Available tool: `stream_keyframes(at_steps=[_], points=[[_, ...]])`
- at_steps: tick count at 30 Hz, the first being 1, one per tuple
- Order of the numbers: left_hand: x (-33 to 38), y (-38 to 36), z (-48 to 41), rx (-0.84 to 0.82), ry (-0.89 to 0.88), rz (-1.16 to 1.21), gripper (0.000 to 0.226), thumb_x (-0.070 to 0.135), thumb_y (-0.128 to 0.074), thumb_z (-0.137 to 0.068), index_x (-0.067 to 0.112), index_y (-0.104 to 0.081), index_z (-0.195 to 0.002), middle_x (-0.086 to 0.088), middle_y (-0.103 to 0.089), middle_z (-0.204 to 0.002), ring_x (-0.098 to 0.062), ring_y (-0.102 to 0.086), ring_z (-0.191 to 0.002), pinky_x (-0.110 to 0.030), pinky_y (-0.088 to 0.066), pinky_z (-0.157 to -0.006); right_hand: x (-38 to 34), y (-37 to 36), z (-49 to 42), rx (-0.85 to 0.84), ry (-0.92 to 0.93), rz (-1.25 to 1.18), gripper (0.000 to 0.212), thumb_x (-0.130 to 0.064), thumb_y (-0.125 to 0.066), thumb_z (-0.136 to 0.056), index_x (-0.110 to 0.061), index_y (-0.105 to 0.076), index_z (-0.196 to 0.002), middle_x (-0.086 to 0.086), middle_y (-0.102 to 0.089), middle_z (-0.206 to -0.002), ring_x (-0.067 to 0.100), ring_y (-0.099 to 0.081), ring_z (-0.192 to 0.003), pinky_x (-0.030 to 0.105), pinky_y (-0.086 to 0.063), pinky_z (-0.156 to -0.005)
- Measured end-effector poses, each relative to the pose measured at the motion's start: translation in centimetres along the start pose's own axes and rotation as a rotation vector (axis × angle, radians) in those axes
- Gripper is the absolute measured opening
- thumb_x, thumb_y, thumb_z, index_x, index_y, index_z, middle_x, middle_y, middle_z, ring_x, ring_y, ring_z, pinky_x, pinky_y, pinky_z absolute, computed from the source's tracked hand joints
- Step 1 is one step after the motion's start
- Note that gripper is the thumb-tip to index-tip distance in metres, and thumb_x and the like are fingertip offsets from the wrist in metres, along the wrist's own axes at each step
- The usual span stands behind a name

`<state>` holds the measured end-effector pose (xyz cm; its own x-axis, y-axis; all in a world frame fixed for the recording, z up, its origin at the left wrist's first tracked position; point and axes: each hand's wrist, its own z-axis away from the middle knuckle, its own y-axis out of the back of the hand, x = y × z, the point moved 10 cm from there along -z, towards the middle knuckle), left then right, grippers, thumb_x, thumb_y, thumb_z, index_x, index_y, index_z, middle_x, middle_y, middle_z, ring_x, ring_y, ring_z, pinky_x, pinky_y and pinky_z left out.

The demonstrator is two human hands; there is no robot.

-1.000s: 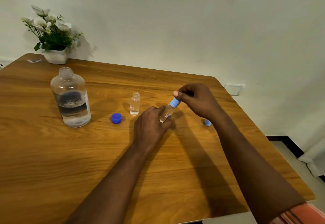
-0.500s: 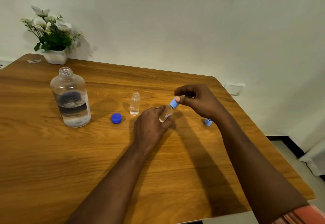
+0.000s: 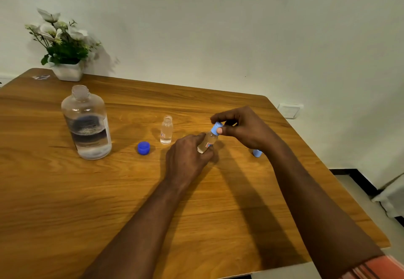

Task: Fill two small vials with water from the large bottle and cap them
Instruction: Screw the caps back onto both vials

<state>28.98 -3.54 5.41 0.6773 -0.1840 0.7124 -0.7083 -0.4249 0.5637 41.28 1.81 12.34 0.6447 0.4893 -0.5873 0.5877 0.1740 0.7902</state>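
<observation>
My left hand (image 3: 188, 158) grips a small clear vial (image 3: 208, 142), tilted to the right, just above the table. A light blue cap (image 3: 216, 128) sits on its neck, pinched between the thumb and forefinger of my right hand (image 3: 244, 127). A second small vial (image 3: 166, 130) stands upright and uncapped to the left, with water in it. The large clear bottle (image 3: 87, 123) stands open at the left, about a third full. Its dark blue cap (image 3: 143, 148) lies on the table between bottle and vial. Another light blue cap (image 3: 257, 153) lies partly hidden behind my right wrist.
A white pot of flowers (image 3: 65, 53) stands at the table's far left corner, with a small wrapper (image 3: 41, 77) beside it. The wooden table (image 3: 109, 202) ends at the right, close to a white wall and a wall socket (image 3: 289, 110).
My right hand has turned on the light blue cap, its fingers shifting round it. The vial and my left hand have stayed in place.
</observation>
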Motion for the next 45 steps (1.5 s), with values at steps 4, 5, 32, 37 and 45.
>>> stream_keyframes(at_steps=[4, 5, 32, 37, 45], points=[[0.0, 0.1, -0.1, 0.005, -0.003, 0.014, 0.020, 0.038, -0.065, -0.080, 0.030, -0.070, -0.098, 0.004, -0.067, -0.079, -0.016, -0.061, -0.074, -0.029, -0.040, -0.055, 0.0, -0.2, 0.2, 0.040, 0.003, -0.011, 0.028, -0.009, -0.073, -0.085, -0.010, -0.074, -0.113, 0.001, -0.073, -0.116, -0.004, -0.063, -0.092, 0.004, -0.046, -0.076], [-0.1, 0.1, -0.1, 0.007, 0.000, 0.021, 0.021, 0.038, -0.065, -0.081, 0.031, -0.071, -0.100, 0.004, -0.069, -0.080, -0.016, -0.061, -0.073, -0.029, -0.040, -0.054, -0.1, -0.2, 0.2, 0.055, 0.007, -0.008, 0.028, -0.010, -0.074, -0.085, -0.010, -0.074, -0.113, 0.002, -0.074, -0.115, -0.003, -0.064, -0.093, 0.005, -0.047, -0.077], [-0.3, -0.2, 0.1, 0.010, 0.034, -0.048, 0.029, 0.025, -0.070, -0.081, 0.027, -0.068, -0.109, -0.002, -0.073, -0.089, -0.024, -0.067, -0.081, -0.029, -0.045, -0.060, 4.3, -5.1, 3.9, 0.403, -0.305, -0.356, 0.015, -0.026, -0.076, -0.081, -0.017, -0.077, -0.094, -0.004, -0.076, -0.081, 0.009, -0.072, -0.077, 0.040, -0.060, -0.076], [-1.0, -0.8, -0.2, -0.017, 0.059, -0.060, 0.056, 0.032, -0.072, -0.082, 0.016, -0.055, -0.133, -0.005, -0.068, -0.117, -0.024, -0.063, -0.107, -0.036, -0.051, -0.083, 5.5, -4.1, 3.0, 0.542, -0.330, -0.285, 0.006, -0.028, -0.072, -0.083, -0.023, -0.071, -0.081, -0.008, -0.070, -0.072, 0.004, -0.065, -0.066, 0.035, -0.052, -0.063], [-0.8, -0.8, -0.3, -0.011, 0.066, -0.053, 0.049, 0.032, -0.073, -0.082, 0.015, -0.060, -0.126, -0.003, -0.070, -0.112, -0.021, -0.065, -0.103, -0.028, -0.046, -0.079, 6.3, -4.5, 1.2, 0.590, -0.366, -0.179, 0.021, -0.035, -0.069, -0.086, -0.018, -0.074, -0.099, -0.008, -0.070, -0.088, 0.011, -0.065, -0.081, 0.038, -0.056, -0.073]])
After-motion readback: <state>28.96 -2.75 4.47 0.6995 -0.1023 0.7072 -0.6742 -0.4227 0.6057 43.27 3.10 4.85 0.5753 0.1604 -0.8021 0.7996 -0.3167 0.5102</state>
